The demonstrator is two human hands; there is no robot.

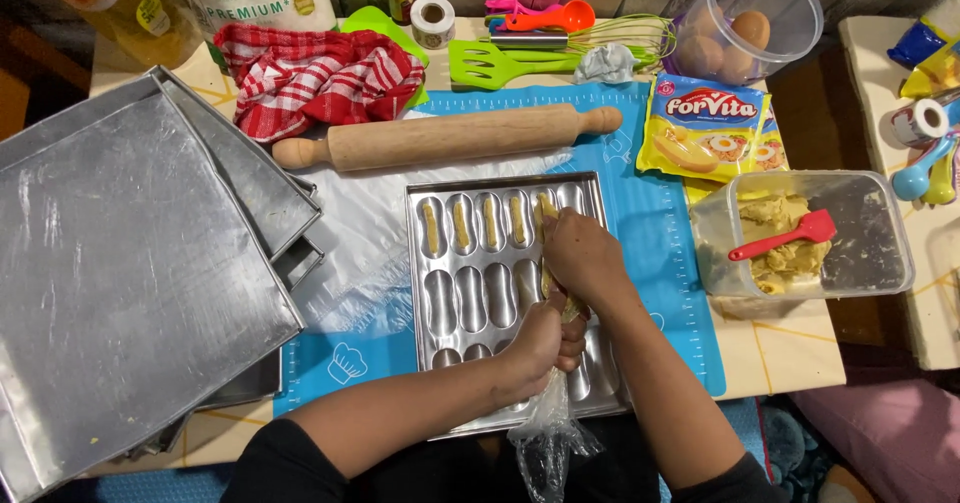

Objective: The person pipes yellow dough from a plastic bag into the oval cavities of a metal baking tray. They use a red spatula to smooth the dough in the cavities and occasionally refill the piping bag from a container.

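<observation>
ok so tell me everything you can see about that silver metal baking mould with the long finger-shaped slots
The silver metal baking mould with oblong hollows lies flat on the blue silicone mat, below the wooden rolling pin. It looks like thin shiny aluminium, rectangular with a raised rim, and its hollows run in rows. Four hollows in the top row hold thin strips of pale yellow dough; a fifth is being filled. The rest in view look empty. The right hand rests over it, and the left hand squeezes a clear plastic piping bag above it.
</observation>
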